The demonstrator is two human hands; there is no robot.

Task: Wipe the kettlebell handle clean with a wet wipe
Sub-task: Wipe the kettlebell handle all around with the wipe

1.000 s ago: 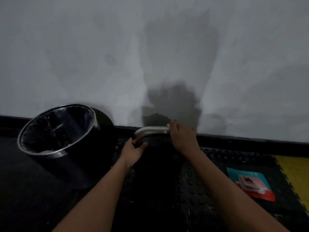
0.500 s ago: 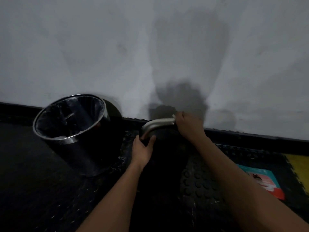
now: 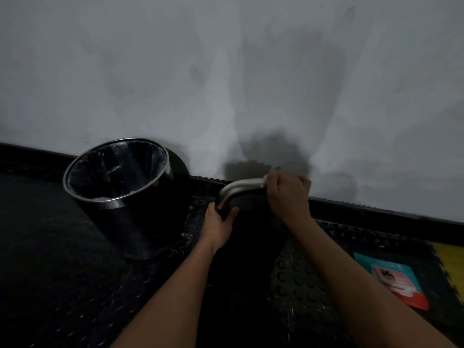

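A black kettlebell (image 3: 247, 237) stands on the dark floor mat close to the wall, its body almost lost in shadow. Its silver handle (image 3: 239, 188) arches over the top. My right hand (image 3: 287, 194) is curled round the right part of the handle. The wet wipe is hidden inside that fist; I cannot make it out. My left hand (image 3: 219, 222) grips the kettlebell at the foot of the handle's left leg, thumb on the near side.
A black waste bin (image 3: 120, 197) with a chrome rim and a plastic liner stands to the left, near the wall. A teal and red wipes packet (image 3: 394, 280) lies on the mat at right. A yellow mat tile (image 3: 452, 267) borders the right edge.
The view has swung left, so everything sits further right in frame. My right hand has closed more fully over the handle's right part. My left hand keeps its hold.
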